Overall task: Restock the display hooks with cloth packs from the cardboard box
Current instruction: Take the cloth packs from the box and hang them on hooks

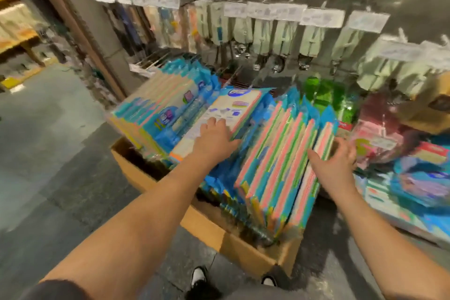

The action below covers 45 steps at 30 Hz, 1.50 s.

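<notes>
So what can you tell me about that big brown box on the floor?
The cardboard box is plain brown and open-topped, sitting on the grey floor below the display hooks. It looks like ordinary corrugated card. It is crammed with cloth packs standing on edge, striped pink, green, blue and yellow in shiny blue wrappers. Neither hand touches the box itself, only the packs.

A shop aisle: packaged goods hang on display hooks [155, 61] behind price labels [321, 17].
</notes>
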{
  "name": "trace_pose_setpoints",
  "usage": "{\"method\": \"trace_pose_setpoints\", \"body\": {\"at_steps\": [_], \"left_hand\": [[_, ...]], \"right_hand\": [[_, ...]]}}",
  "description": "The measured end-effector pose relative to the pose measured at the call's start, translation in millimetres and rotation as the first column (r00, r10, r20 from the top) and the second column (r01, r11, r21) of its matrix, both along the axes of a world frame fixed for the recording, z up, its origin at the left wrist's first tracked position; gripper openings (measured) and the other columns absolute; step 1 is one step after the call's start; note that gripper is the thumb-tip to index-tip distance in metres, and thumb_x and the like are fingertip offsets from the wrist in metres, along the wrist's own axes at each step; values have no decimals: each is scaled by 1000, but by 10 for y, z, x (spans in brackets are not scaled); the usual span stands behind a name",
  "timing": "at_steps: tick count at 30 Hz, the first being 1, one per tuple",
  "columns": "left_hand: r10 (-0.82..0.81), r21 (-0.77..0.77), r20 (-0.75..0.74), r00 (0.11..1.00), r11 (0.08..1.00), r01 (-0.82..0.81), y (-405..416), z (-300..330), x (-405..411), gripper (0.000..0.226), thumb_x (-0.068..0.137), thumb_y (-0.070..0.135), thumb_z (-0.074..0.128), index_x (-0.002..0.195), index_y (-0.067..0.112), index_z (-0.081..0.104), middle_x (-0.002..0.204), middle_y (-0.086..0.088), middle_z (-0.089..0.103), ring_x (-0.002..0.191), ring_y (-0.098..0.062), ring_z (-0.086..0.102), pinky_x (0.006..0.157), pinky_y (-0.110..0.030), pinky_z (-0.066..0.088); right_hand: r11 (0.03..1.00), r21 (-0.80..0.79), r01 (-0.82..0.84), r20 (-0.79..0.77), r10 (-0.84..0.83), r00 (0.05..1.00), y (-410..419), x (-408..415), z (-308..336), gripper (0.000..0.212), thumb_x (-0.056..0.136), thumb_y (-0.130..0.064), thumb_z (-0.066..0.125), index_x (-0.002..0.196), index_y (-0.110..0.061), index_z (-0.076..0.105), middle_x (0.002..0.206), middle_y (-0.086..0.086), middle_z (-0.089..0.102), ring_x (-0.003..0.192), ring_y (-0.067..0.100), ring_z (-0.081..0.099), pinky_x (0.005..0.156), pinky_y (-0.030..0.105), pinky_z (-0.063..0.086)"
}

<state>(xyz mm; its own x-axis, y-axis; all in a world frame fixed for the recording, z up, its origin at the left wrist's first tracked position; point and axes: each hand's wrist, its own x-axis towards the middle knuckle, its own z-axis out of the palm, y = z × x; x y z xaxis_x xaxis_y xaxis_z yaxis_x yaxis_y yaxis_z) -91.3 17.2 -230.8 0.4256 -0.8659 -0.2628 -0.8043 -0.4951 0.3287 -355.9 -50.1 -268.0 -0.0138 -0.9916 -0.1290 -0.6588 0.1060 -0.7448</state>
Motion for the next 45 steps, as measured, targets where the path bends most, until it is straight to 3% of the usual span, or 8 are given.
{"method": "trace_pose_setpoints", "body": {"at_steps": [10,14,20,25,29,31,39,45], "left_hand": [[-222,126,35,974,968,216,-200,-266,448,89,84,71,61,141,10,34,145,-15,34,137,-40,28,106,-54,38],[-277,127,-19,961,952,278,-228,-194,518,66,90,52,64,133,8,39,138,-18,41,129,-41,37,98,-47,39],[-247,37,-117,962,967,253,-267,163,799,46,91,33,60,126,9,41,102,-8,56,79,-25,52,60,-35,37],[-147,-39,-370,917,989,142,-297,360,1162,28,88,22,59,112,9,52,93,-11,54,69,-23,49,57,-32,35],[20,-86,-620,784,992,-94,-238,533,1397,12,86,14,58,79,11,49,57,-6,31,38,-18,27,40,-22,19],[44,-100,-719,694,981,-167,-181,652,1470,11,84,15,61,77,12,53,55,-8,35,36,-15,27,36,-21,20],[-3,-32,-990,138,977,-211,86,936,1117,24,94,8,41,101,0,62,74,-19,74,60,-29,73,48,-38,59],[94,86,-994,54,989,-123,58,675,643,44,84,-1,40,124,-4,58,99,-23,72,79,-35,73,61,-45,62]], "right_hand": [[940,245,239,30,-254,967,373,322,-103,106,77,-64,72,156,-25,12,160,7,22,137,33,39,106,46,43],[941,261,216,66,-241,968,435,387,-35,89,85,-52,70,154,-23,22,140,-2,48,118,24,54,94,33,45],[911,346,224,-9,-235,972,467,357,86,82,92,-44,64,155,-26,15,133,6,56,90,26,60,66,33,48],[874,457,166,-112,-129,985,407,460,198,101,87,-30,71,157,-24,-2,133,14,55,99,33,61,92,44,52],[891,404,205,-126,-168,978,460,513,220,91,90,-28,67,157,-22,6,105,12,62,77,30,65,69,36,54],[912,350,215,-120,-184,976,472,483,231,86,89,-29,66,156,-26,13,111,12,64,86,33,67,78,44,57],[942,207,265,-72,-256,964,454,351,652,73,85,-29,63,149,-22,30,120,9,61,85,25,62,67,33,52],[943,195,271,-23,-272,962,513,310,911,73,92,-21,60,155,-22,22,108,6,57,70,19,58,52,26,43]]}}
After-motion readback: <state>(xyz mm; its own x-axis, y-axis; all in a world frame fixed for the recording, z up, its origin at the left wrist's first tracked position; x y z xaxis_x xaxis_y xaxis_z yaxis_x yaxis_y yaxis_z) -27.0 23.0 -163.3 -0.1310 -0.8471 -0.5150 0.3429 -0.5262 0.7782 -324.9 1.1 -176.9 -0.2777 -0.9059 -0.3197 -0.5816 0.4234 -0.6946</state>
